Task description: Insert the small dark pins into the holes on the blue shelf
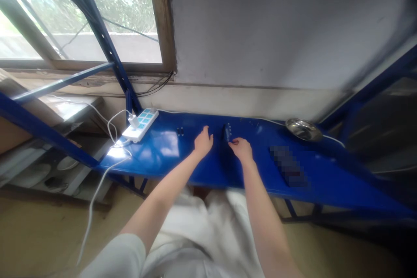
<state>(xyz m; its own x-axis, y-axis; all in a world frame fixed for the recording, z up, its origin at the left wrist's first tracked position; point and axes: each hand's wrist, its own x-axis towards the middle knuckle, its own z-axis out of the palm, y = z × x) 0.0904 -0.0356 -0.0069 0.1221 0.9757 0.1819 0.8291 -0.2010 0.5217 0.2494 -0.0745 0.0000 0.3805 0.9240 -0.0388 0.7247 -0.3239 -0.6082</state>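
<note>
On the blue tabletop [198, 173] stands a small dark block with several pale knobs along its right side [227, 132]. My right hand [241, 148] is at its lower right edge, thumb and fingers pinched together; whether they grip the block or a small part is too small to tell. To the left of the block, my left hand [203, 142] hovers over or rests on the table with fingers apart and nothing visible in it. Two small dark pieces [180, 131] lie further left, beyond my left hand.
A white power strip [141, 125] with a plugged-in charger and cables lies at the table's left end. A shiny metal dish [303, 129] is at the back right, with a blurred dark object [289, 166] nearer. Blue frame posts flank the table.
</note>
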